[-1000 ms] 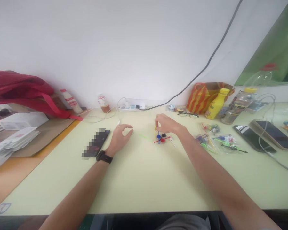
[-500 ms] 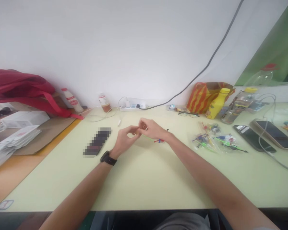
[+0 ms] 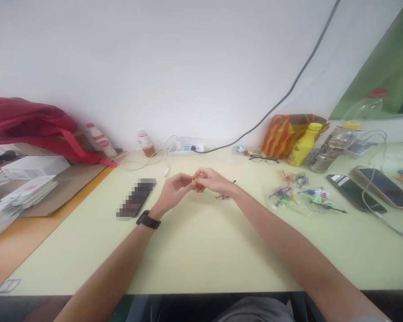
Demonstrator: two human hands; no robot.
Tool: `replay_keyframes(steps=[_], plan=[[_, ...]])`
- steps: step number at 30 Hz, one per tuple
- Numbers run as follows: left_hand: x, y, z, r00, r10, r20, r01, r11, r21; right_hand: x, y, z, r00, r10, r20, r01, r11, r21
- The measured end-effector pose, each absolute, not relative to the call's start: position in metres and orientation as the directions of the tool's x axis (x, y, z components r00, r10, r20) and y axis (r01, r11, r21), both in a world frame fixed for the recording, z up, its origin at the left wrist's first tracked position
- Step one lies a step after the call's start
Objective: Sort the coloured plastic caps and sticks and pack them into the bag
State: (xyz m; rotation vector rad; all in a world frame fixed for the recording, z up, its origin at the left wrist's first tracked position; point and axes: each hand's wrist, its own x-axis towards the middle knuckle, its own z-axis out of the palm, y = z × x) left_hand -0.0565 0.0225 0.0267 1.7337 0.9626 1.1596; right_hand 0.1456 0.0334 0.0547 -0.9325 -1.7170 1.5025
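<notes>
Above the middle of the pale green table, my left hand (image 3: pixel 173 189) and my right hand (image 3: pixel 212 180) meet at the fingertips. Between them shows a small yellow piece (image 3: pixel 194 177), pinched by both; its exact kind is too small to tell. A black watch (image 3: pixel 148 220) sits on my left wrist. Under and beside my right hand lie small plastic pieces on the table: a red and blue one (image 3: pixel 222 197), a light green one (image 3: pixel 208 193) and a dark tip (image 3: pixel 234 182). My right hand partly hides them.
Plastic bags of colourful small parts (image 3: pixel 298 197) lie to the right, beside two phones (image 3: pixel 356 193). A dark pixelated object (image 3: pixel 136 198) is at left. Behind stand a power strip (image 3: pixel 186 149), glasses (image 3: pixel 263 159), a yellow bottle (image 3: pixel 304 145) and a striped bag (image 3: pixel 276 136).
My left hand has shifted slightly left, and my right hand has turned a little. The yellow piece now shows between the fingertips; the things on the table stay put.
</notes>
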Motion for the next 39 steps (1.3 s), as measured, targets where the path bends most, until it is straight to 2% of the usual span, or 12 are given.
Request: replay_keyframes(steps=[4, 8, 13, 17, 23, 25, 29, 31, 34, 39], plan=[[-0.058, 0.021, 0.028, 0.354, 0.884, 0.304, 0.196, -0.388, 0.900, 0.145, 0.026, 0.058, -0.521, 0.854, -0.014, 0.255, 0.139, -0.957], [-0.064, 0.023, 0.025, 0.401, 0.861, 0.312, 0.369, -0.464, 0.806, 0.149, 0.029, 0.054, -0.448, 0.894, -0.028, 0.502, 0.226, -0.835], [-0.070, 0.027, 0.024, 0.406, 0.861, 0.307, 0.506, -0.491, 0.709, 0.160, 0.041, 0.039, -0.426, 0.904, 0.028, 0.645, 0.325, -0.692], [-0.077, 0.026, 0.035, 0.471, 0.823, 0.317, 0.581, -0.560, 0.591, 0.159, 0.045, 0.028, -0.443, 0.895, 0.061, 0.690, 0.383, -0.615], [-0.079, 0.023, 0.036, 0.606, 0.780, 0.157, 0.577, -0.567, 0.588, 0.156, 0.044, 0.020, -0.478, 0.876, 0.073, 0.722, 0.438, -0.536], [-0.077, 0.024, 0.031, 0.578, 0.793, 0.192, 0.586, -0.567, 0.579, 0.158, 0.046, 0.021, -0.466, 0.882, 0.070, 0.737, 0.431, -0.521], [-0.071, 0.027, 0.021, 0.450, 0.805, 0.386, 0.617, -0.593, 0.518, 0.170, 0.055, 0.032, -0.458, 0.885, 0.082, 0.749, 0.435, -0.500], [-0.067, 0.028, 0.017, 0.433, 0.792, 0.429, 0.634, -0.607, 0.479, 0.184, 0.062, 0.040, -0.479, 0.874, 0.076, 0.743, 0.450, -0.495], [-0.062, 0.030, 0.013, 0.467, 0.781, 0.415, 0.650, -0.622, 0.438, 0.212, 0.068, 0.054, -0.534, 0.845, 0.024, 0.728, 0.474, -0.496], [-0.062, 0.030, 0.015, 0.557, 0.742, 0.373, 0.692, -0.663, 0.285, 0.236, 0.069, 0.063, -0.647, 0.740, -0.183, 0.718, 0.510, -0.473]])
